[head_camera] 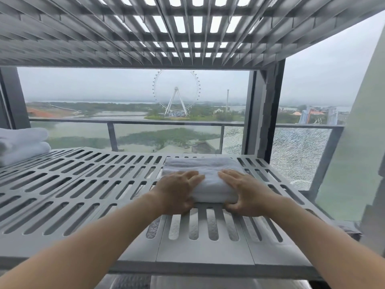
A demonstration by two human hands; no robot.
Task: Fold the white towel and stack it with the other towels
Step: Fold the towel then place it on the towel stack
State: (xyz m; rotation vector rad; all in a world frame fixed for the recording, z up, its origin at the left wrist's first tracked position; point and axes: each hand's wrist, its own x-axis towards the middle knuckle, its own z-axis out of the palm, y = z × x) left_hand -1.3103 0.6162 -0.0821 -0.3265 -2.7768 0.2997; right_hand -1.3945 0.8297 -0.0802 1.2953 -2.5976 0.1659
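A folded white towel [206, 174] lies on the grey slotted shelf [83, 184], right of the middle. My left hand [177, 190] grips its near left corner, fingers on top and thumb at the front edge. My right hand [248, 192] grips the near right corner the same way. A stack of two folded white towels [23, 144] sits at the far left of the same shelf, partly cut off by the frame edge.
A second slotted shelf [187, 28] hangs close overhead. A grey upright post [268, 111] stands at the shelf's back right. Behind is a window with a balcony railing [129, 123]. More white cloth shows through the slots below.
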